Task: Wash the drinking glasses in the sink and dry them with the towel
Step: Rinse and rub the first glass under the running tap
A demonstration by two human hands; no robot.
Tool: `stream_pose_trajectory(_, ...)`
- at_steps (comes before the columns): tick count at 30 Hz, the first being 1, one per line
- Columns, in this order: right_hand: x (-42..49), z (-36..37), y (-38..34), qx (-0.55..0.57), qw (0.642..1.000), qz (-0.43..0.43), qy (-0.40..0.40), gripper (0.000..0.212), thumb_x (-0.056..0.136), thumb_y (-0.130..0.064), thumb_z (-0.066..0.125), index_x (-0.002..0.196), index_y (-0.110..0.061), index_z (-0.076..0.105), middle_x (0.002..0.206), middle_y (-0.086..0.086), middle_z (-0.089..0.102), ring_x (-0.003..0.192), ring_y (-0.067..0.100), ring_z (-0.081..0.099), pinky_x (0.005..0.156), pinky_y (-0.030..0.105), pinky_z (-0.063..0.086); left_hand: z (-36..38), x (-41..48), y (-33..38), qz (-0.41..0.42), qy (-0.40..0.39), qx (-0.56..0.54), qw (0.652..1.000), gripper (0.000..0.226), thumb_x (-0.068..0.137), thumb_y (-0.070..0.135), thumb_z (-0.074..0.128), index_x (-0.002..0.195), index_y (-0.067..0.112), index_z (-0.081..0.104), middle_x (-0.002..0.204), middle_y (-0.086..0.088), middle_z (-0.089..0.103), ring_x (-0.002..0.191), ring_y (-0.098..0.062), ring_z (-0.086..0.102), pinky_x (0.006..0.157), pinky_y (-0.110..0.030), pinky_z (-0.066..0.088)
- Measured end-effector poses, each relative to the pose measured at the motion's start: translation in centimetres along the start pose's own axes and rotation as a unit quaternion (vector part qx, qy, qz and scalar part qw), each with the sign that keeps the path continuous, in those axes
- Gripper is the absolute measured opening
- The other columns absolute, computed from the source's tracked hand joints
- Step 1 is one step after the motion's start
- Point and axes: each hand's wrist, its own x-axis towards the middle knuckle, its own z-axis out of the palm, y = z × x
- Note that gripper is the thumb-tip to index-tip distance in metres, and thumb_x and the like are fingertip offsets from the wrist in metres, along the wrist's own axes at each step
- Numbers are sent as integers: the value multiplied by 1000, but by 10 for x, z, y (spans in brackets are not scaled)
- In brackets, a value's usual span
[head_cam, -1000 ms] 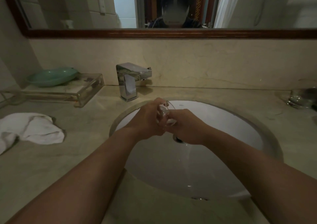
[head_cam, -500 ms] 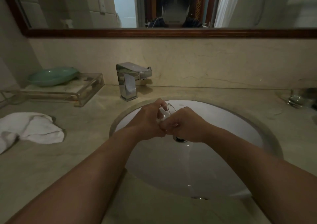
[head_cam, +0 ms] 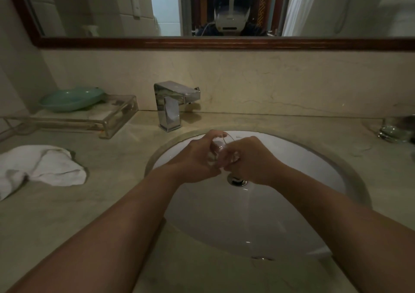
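Glass point(head_cam: 221, 149) sits clasped between both hands over the sink point(head_cam: 292, 158): left hand point(head_cam: 197, 160) curls round one side, right hand point(head_cam: 251, 160) round the other. Right hand has slid further up it within the last second, so the rubbing seems unfinished; towel point(head_cam: 42, 167) lies unused, well left of them.

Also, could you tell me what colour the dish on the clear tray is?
The dish is a pale turquoise green, clearest in the head view.
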Motion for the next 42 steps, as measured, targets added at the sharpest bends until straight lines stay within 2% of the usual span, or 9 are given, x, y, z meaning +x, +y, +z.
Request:
stream_pose_trajectory(5,-4,5,-8,40,998,-1,-49,30,85,-14,80,114,-18,75,107,0,76,90,11,69,84,26,57,0,3,-2,-8,52,77,996,79,61,20,98,127,33,56,113,10,59,87,2,56,62,-4,42)
stream_pose_trajectory(13,-1,3,-5,89,994,65,-26,22,69,-6,89,83,-20,81,88,-6,78,84,6,72,85,32,59,1,4,3,-14,28,23,999,78,64,21,93,127,30,49,103,12,62,87,2,61,65,-5,48)
stream_pose_trajectory(18,-4,0,-3,29,999,26,-22,25,74,-11,86,75,-26,67,92,-5,74,86,10,68,81,36,57,-1,-1,4,-33,-41,-83,995,82,74,7,82,136,39,39,110,-1,65,96,-18,69,72,-31,63)
stream_pose_trajectory(23,-2,1,-11,37,994,38,-90,24,79,-29,85,103,-27,80,85,-17,73,75,2,68,75,23,55,-2,-4,3,-25,2,20,999,65,69,30,93,122,34,56,112,13,65,99,-5,63,72,-6,45)
stream_pose_trajectory(27,1,-1,-9,79,993,82,-30,24,64,-32,94,71,-20,74,72,-5,73,66,10,69,64,22,57,2,0,7,-64,-4,32,997,69,60,23,98,113,30,55,101,14,62,87,-4,63,67,-17,49)
stream_pose_trajectory(30,-1,3,-11,84,990,96,-61,18,77,-29,86,79,-29,69,82,-12,70,73,9,68,69,30,59,3,3,8,-53,17,83,995,72,57,20,96,114,30,52,105,11,55,89,-9,57,64,-16,43)
stream_pose_trajectory(33,-2,6,-17,140,981,95,-98,14,88,-16,77,102,-17,77,89,-13,72,72,1,70,68,18,56,1,0,8,-67,23,102,992,73,57,18,96,115,27,52,106,8,52,88,-9,53,63,-14,36)
stream_pose_trajectory(37,3,2,-12,138,984,109,-22,20,74,-20,89,84,-11,75,79,-1,76,70,12,73,66,26,60,0,1,9,-91,35,71,993,74,56,16,95,111,31,48,103,8,55,83,-1,53,62,-16,39)
stream_pose_trajectory(42,1,10,-8,117,986,92,-73,21,83,-22,82,102,-20,76,100,-8,77,92,4,71,92,34,57,0,0,12,-97,27,68,993,72,61,12,92,118,23,51,102,7,65,87,-12,64,72,-27,53)
